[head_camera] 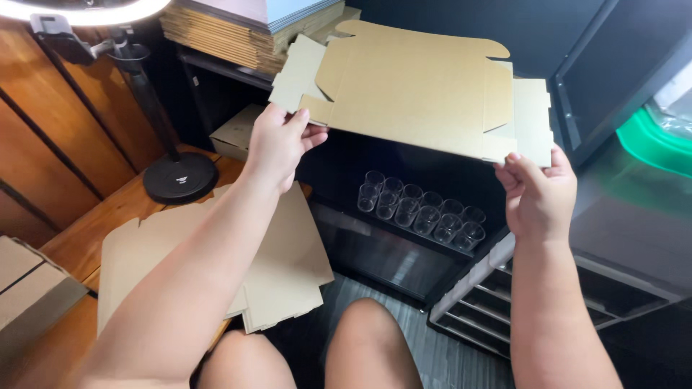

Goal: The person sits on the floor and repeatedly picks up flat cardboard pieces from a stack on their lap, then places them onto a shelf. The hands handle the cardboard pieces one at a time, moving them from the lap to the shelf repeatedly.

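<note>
Open space lies beneath the raised cardboard sheet (411, 86); glass cups (422, 209) crowd the shelf below.

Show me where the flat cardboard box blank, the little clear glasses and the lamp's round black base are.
flat cardboard box blank (411, 86), head view, middle of its main panel.
clear glasses (422, 210), head view, centre of the cluster.
round black lamp base (180, 178), head view, top of the disc.

Held up at twelve o'clock: flat cardboard box blank (414, 90), pinched at its near edge by left hand (277, 144) and right hand (537, 194). Beneath it, clear glass cups (425, 209) clustered on dark shelf (404, 238). At eight o'clock, more flat cardboard sheets (281, 266) on wooden table (94, 238).
</note>
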